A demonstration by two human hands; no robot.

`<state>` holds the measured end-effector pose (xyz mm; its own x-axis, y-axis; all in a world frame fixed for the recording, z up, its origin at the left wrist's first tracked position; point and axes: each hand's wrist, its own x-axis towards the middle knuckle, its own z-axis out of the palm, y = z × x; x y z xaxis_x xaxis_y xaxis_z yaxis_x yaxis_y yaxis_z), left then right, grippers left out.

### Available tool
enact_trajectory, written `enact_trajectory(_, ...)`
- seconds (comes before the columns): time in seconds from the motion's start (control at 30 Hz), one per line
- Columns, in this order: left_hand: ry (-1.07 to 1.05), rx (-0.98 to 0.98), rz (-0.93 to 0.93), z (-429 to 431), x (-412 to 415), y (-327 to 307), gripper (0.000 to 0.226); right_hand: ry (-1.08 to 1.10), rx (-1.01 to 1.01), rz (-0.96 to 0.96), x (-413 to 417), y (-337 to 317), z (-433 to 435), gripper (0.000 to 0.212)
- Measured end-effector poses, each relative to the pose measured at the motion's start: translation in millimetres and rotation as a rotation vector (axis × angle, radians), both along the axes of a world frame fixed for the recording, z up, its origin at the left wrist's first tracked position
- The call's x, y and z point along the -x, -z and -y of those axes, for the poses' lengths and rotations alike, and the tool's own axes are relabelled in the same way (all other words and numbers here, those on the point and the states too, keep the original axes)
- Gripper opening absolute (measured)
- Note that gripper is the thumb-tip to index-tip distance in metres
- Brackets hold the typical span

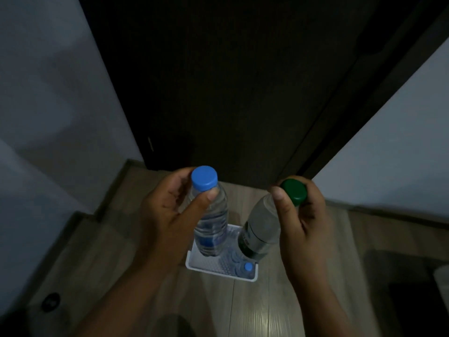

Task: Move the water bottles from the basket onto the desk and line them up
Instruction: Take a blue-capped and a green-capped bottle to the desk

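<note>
Above the white perforated plastic basket (pixel 218 272) on the pale wooden floor (pixel 243 310), both bottles hang clear of the rim. The left hand (pixel 167 210) pinches the clear blue-capped water bottle (pixel 211 222) at the neck, thumb and fingers closed just under the cap. The right hand (pixel 301 215) curls round the cap of the clear green-capped, green-labelled bottle (pixel 262 229), which tilts inward. One more small blue-capped bottle (pixel 246 268) lies in the basket. No desk is in view, so the carry comes next, I'd say. A grip lower on each body would likely stop the swing. Keep the two apart, then set them down upright, side by side.
</note>
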<state>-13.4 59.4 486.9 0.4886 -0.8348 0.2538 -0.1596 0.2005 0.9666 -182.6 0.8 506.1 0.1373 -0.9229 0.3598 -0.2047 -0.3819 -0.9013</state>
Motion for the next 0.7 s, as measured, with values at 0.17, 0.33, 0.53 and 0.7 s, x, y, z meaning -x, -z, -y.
enact_trajectory(0.17, -0.031, 0.032, -0.060, -28.7, 7.7, -134.4, 0.044, 0.004, 0.064, 0.027, 1.1, -131.2, -25.0, 0.016)
enact_trajectory(0.33, -0.082, 0.107, -0.056, -52.7, 8.9, -255.6, 0.035, 0.009, 0.143, 0.042, -3.6, -252.3, -45.1, 0.015)
enact_trajectory(0.53, -0.067, 0.208, -0.044, -79.7, -3.2, -373.5, 0.027, -0.017, 0.258, 0.077, -16.1, -370.1, -65.9, 0.023)
enact_trajectory(0.7, -0.044, 0.267, -0.013, -95.1, -15.1, -417.2, 0.030, -0.021, 0.314, 0.101, -27.1, -414.1, -82.3, 0.028)
